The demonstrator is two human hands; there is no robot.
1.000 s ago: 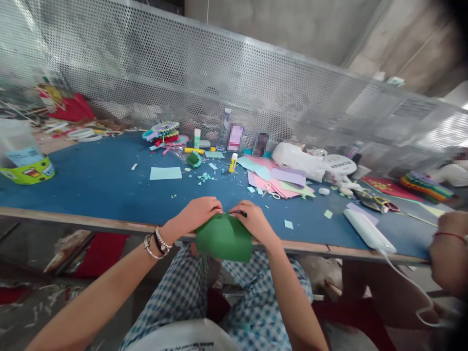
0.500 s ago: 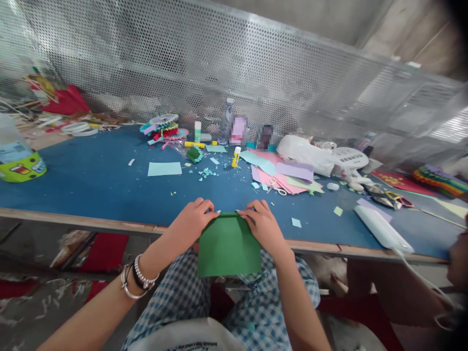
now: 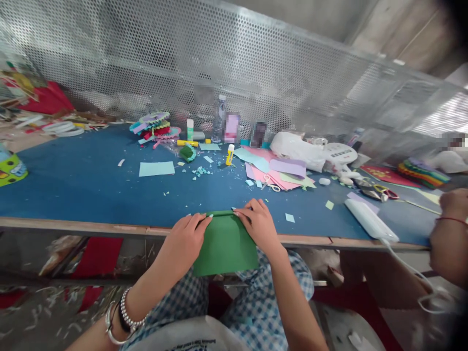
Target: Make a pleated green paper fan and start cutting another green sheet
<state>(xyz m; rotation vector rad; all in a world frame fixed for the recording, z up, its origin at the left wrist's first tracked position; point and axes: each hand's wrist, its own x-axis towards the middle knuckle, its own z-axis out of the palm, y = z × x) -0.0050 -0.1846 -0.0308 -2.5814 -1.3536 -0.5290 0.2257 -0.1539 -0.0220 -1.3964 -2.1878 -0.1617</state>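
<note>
A sheet of green paper (image 3: 225, 248) hangs over the table's front edge, above my lap, with a narrow fold or roll along its far edge. My left hand (image 3: 188, 234) pinches the left end of that folded edge between thumb and fingers. At the right end my right hand (image 3: 256, 222) pinches the same edge. Beyond the hands lie a light blue paper rectangle (image 3: 157, 168), a small green and blue paper piece (image 3: 187, 153) and a heap of tiny blue scraps (image 3: 201, 171). An upright yellow glue stick (image 3: 229, 155) stands behind them.
Scissors (image 3: 269, 184) lie on pastel papers (image 3: 288, 167) to the right. A white power strip (image 3: 369, 222) with a cord is near the right front edge. At the far right is another person's arm (image 3: 449, 239). A bottle (image 3: 219, 119) and two phones stand by the mesh panel (image 3: 146, 63).
My left hand has shifted slightly down, its fingers lying flatter along the paper's fold. The view has turned a little right, and more of the other person's arm shows.
</note>
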